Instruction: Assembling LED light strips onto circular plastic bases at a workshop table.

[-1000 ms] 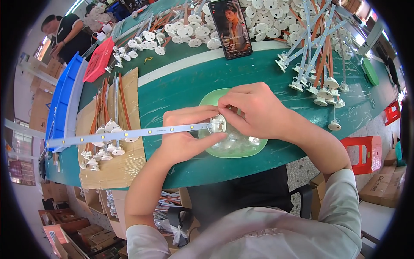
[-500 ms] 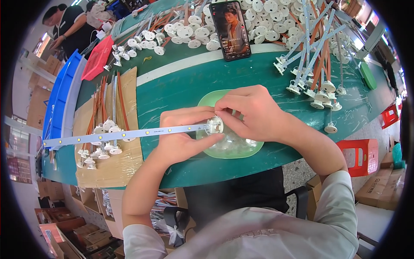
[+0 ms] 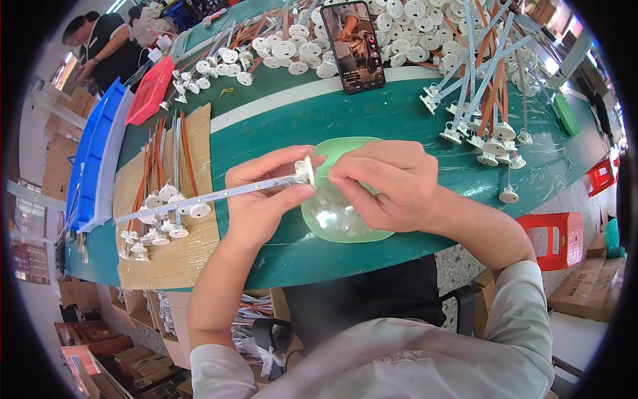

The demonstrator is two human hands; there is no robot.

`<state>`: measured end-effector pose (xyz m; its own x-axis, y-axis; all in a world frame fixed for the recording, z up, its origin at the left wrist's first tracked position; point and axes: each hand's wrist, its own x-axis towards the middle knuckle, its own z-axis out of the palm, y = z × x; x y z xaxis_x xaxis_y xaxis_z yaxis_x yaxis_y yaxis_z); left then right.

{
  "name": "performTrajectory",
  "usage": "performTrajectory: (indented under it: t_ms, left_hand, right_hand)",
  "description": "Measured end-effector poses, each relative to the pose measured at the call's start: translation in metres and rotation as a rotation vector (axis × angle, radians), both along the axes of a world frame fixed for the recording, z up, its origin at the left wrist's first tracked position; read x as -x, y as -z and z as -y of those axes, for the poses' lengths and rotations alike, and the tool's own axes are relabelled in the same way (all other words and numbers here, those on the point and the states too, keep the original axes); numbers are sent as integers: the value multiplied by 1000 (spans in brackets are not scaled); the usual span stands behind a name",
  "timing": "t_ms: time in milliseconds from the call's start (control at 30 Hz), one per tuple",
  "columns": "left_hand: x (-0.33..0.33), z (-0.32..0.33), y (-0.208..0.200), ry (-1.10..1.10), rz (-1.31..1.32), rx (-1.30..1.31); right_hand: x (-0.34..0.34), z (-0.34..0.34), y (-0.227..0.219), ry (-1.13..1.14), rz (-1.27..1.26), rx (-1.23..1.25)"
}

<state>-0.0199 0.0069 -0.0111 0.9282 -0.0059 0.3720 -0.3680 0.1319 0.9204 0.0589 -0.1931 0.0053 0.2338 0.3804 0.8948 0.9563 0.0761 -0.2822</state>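
A narrow LED light strip [image 3: 209,197] with a white round end cap [image 3: 306,171] is in my left hand [image 3: 256,203]. My left thumb and fingers close around the cap end, and the strip points out leftward over the cardboard. Just right of the cap, my right hand [image 3: 399,183] is closed in a pinch, a small gap away from it. Whatever is between those fingertips, if anything, is too small to make out. Beneath both hands sits a light green bowl [image 3: 330,147] with small clear or shiny pieces in it.
Bundled strips with white caps [image 3: 159,213] lie on a cardboard sheet [image 3: 199,259] at left. More capped strips [image 3: 488,143] are stacked at right. A phone [image 3: 355,50] stands before a white cap pile [image 3: 405,30]. Blue [image 3: 96,159] and red [image 3: 149,90] trays sit far left.
My left hand has drawn the strip's cap left and up, turning the strip. My right fingertips, at the cap before, are now apart from it, still pinched. The phone's picture has changed.
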Motion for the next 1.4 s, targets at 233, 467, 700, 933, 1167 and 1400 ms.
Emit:
performTrajectory:
  t_ms: [233,467,700,933,1167,1400]
  left_hand:
    - [3,6,-1,43,-127,326]
    - [3,5,1,64,-136,353]
    - [3,2,4,91,-124,363]
    - [1,4,0,115,-130,300]
    - [5,4,-1,125,-186,412]
    - [3,5,6,150,-143,402]
  right_hand:
    - [1,-4,7,-13,39,2]
    - [1,-6,12,21,81,0]
    - [1,-5,10,6,121,16]
    - [1,-3,8,3,139,43]
    - [4,-3,8,-5,133,32]
    - [4,-2,11,-5,121,74]
